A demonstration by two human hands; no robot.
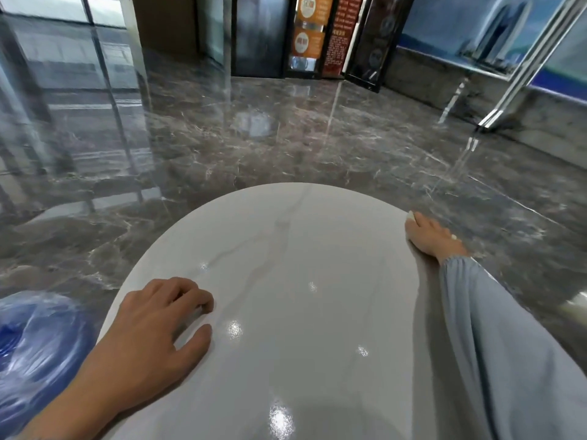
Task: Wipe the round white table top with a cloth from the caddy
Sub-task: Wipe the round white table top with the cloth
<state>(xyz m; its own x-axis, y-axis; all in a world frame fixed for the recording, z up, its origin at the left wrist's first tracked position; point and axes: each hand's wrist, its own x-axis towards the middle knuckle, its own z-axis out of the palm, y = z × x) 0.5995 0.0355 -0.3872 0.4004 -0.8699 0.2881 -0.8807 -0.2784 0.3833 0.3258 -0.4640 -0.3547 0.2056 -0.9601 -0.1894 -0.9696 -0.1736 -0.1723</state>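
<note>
The round white table top (286,281) is glossy with faint grey veins and fills the lower middle of the view. My right hand (428,236), in a light blue sleeve, lies at the table's far right edge over a small white cloth (411,215). Its fingers curl down over the cloth, and only slivers of it show at the fingertips and beside the hand. My left hand (158,322) rests on the near left part of the table with its fingers loosely curled and nothing in it. No caddy is in view.
A blue plastic-wrapped object (35,344) sits low at the left, beside the table. Dark polished marble floor (286,138) surrounds the table. Display stands and posters (317,36) line the far wall, and a metal frame leg (508,90) slants at the right.
</note>
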